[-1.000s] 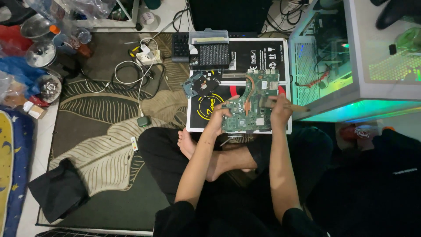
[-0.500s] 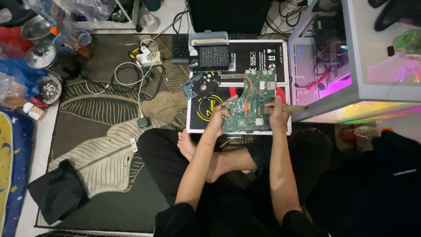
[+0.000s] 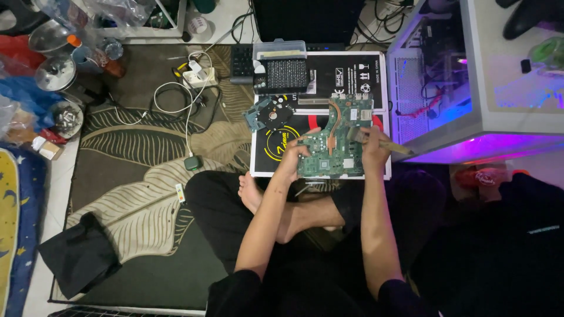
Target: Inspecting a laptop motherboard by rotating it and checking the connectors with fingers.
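A hard drive (image 3: 271, 113), white power strip (image 3: 198, 73) and leaf-patterned rug (image 3: 141, 194).

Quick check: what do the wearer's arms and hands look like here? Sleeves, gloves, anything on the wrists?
Both arms are bare from just above the elbow down. Short black sleeves show at the bottom edge of the head view. The left hand and right hand wear no gloves. No watch, band or ring is visible, though the dim light hides fine detail.

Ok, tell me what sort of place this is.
Probably a room at home used for computer repair: a person sits cross-legged on a leaf-patterned rug, green circuit board in both hands, beside an open lit computer case.
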